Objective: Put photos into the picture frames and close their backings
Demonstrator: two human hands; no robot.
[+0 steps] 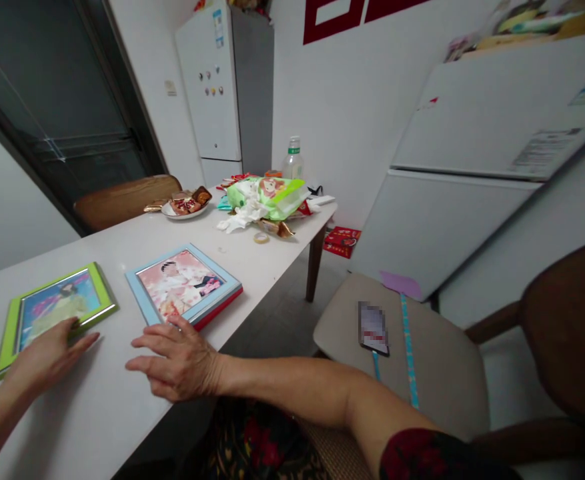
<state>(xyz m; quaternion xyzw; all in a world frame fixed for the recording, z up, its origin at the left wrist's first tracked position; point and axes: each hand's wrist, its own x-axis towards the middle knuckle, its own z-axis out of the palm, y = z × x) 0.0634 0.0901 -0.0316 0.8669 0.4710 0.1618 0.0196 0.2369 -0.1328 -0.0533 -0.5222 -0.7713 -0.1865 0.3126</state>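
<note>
A lime-green photo frame (59,308) lies on the white table at the left. My left hand (52,355) reaches over its near edge, fingers stretched out; whether it presses on the frame I cannot tell. To the right lies a light-blue photo frame (185,280), picture side up, with a red layer (221,309) showing under its near right side. My right hand (179,360) is at this frame's near corner, fingers apart and nothing gripped. One fingertip overlaps the frame's lower edge.
Farther back stand a plate of wrapped snacks (185,212), a green tissue pack (269,193), a tape roll (261,237) and a bottle (293,160). A chair (442,360) on the right bears a phone (373,328) and a blue strap (409,347). The table edge (272,283) runs diagonally.
</note>
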